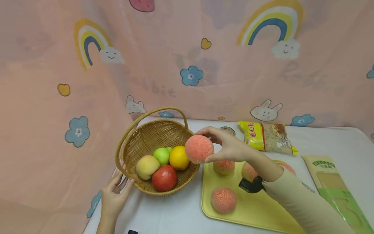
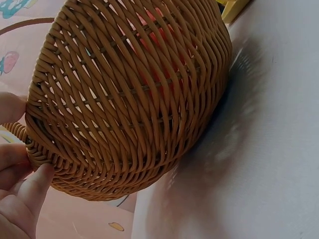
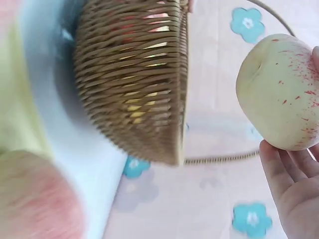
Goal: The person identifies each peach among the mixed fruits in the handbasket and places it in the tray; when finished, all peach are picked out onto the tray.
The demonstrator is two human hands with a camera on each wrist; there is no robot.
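Observation:
A wicker basket [image 1: 146,133] [image 2: 124,94] [image 3: 124,74] with an arched handle holds a yellowish fruit [image 1: 147,167], a green fruit [image 1: 161,156], an orange fruit [image 1: 179,158] and a red fruit [image 1: 164,178]. At the basket's left rim, by the foot of the handle, my left hand [image 1: 112,198] [image 2: 22,199] grips the wicker between thumb and fingers. Over the right rim, a pink peach [image 1: 199,149] [image 3: 276,94] is in my right hand [image 1: 230,148] [image 3: 296,191], with thumb and fingers round it. The right wrist view shows its pale, red-flecked side.
Right of the basket lies a yellow tray [image 1: 248,213] bearing several pink peaches [image 1: 224,200] [image 3: 40,199], partly under my right forearm. Behind it are a yellow food bag [image 1: 270,138] and a round lid [image 1: 228,130]. A green and beige packet [image 1: 336,185] lies at the far right.

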